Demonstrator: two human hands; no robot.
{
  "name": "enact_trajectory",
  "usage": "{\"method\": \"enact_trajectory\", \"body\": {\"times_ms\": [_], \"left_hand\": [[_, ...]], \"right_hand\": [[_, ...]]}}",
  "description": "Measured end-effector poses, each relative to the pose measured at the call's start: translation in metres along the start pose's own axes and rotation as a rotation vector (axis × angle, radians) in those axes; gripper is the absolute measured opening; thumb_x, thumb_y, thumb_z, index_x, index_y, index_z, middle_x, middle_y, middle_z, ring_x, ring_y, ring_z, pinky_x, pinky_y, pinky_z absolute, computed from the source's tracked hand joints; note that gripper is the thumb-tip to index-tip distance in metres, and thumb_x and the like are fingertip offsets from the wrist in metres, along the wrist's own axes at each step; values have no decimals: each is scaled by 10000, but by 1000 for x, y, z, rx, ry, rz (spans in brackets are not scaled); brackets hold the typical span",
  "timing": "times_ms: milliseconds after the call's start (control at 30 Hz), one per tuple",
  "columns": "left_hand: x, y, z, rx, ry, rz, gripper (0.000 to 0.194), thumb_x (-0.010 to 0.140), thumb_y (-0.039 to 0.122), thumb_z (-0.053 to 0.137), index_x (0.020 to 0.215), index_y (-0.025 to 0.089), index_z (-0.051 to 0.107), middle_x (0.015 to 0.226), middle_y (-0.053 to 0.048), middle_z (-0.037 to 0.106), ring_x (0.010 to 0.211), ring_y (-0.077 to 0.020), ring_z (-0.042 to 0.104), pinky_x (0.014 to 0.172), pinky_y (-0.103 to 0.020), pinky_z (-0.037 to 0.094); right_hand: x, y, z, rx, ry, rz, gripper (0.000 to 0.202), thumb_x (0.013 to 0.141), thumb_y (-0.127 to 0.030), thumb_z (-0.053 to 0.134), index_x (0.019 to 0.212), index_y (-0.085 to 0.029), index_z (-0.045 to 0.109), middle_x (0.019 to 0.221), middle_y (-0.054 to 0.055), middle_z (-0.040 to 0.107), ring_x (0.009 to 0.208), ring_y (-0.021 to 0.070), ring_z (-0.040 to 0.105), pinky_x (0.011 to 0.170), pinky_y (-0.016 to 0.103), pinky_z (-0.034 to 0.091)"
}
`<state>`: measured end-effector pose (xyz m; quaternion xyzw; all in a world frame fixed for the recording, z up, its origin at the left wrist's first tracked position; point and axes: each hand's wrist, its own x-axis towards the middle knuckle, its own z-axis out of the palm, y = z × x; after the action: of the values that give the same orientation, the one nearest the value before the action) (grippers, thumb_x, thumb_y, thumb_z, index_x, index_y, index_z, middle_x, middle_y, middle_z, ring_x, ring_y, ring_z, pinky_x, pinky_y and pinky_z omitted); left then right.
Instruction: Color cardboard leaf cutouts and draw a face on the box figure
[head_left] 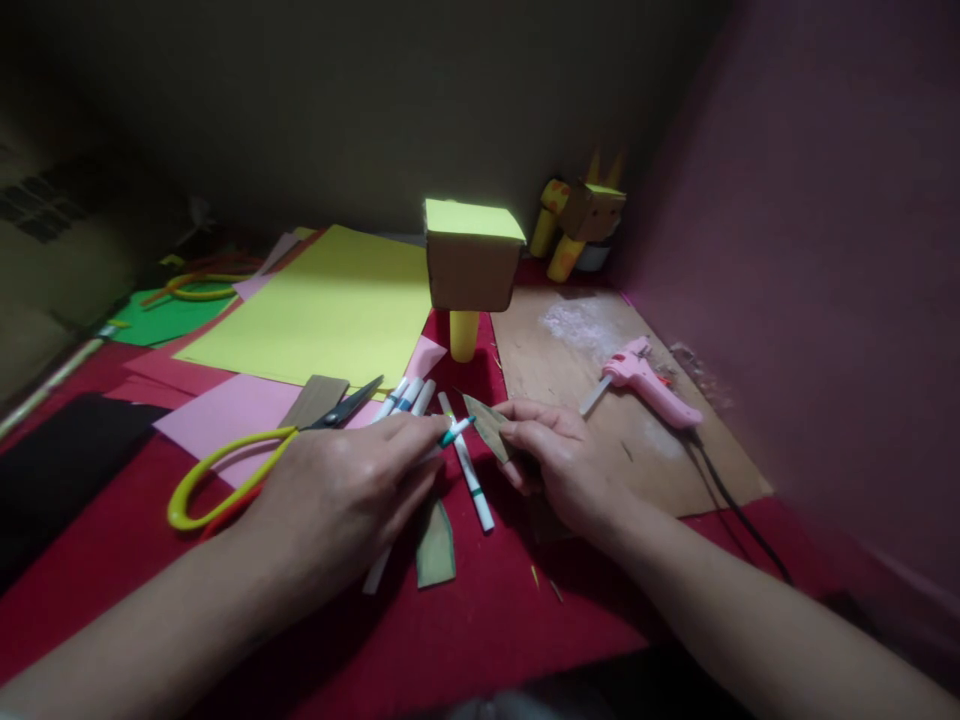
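Note:
My left hand (375, 475) is closed round a green-tipped marker (457, 430), its tip at the edge of a small pointed cardboard piece (487, 428). That piece is pinched between the thumb and fingers of my right hand (547, 450). A second pointed piece with a green edge (436, 548) lies on the red cloth below my left hand. Between the hands rests a white marker with a green band (474, 480). More white markers (409, 396) lie side by side just beyond my left hand.
Yellow-handled scissors (225, 480) lie at left, near yellow sheets (322, 310). A cardboard box on a yellow tube (474, 265) stands behind the hands. At right, a pink glue gun (649, 385) with a cord rests on a brown board (705, 465); a cardboard animal (592, 210) stands behind.

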<state>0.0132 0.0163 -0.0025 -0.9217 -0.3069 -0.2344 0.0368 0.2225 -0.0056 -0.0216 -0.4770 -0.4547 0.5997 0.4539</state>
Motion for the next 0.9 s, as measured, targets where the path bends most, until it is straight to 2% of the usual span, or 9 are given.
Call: {"method": "enact_trajectory", "body": {"times_ms": [167,300,633,900], "left_hand": [[-3,-2,2,-3,18,7,335,1065,277,351,1000,182,666,721,-34,720,440,-163,580,387,-267,339],[-3,-3,0,-2,23,13,311,1055,273,389,1064,168,681,763,-47,746,489,-180,639,413,-273,400],[0,-4,0,15,41,27,324,1058,257,368,1070,160,678,787,-54,757,446,-167,606,396,-283,377],[-1,-5,-1,110,44,36,312,1047,245,400,1073,174,702,792,-53,760,504,-216,654,389,-312,365]], "right_hand": [[0,1,-1,10,-3,-4,160,790,-298,537,733,-191,641,434,-81,494,389,68,370,411,230,225],[1,4,-2,21,-1,-9,157,788,-295,548,753,-191,659,422,-84,493,381,68,368,404,233,220],[2,3,0,32,-2,-1,162,772,-307,558,732,-184,656,406,-87,485,373,61,350,402,232,214],[1,4,-2,33,-7,6,166,760,-299,564,761,-176,676,409,-88,493,369,60,362,401,223,221]]}}
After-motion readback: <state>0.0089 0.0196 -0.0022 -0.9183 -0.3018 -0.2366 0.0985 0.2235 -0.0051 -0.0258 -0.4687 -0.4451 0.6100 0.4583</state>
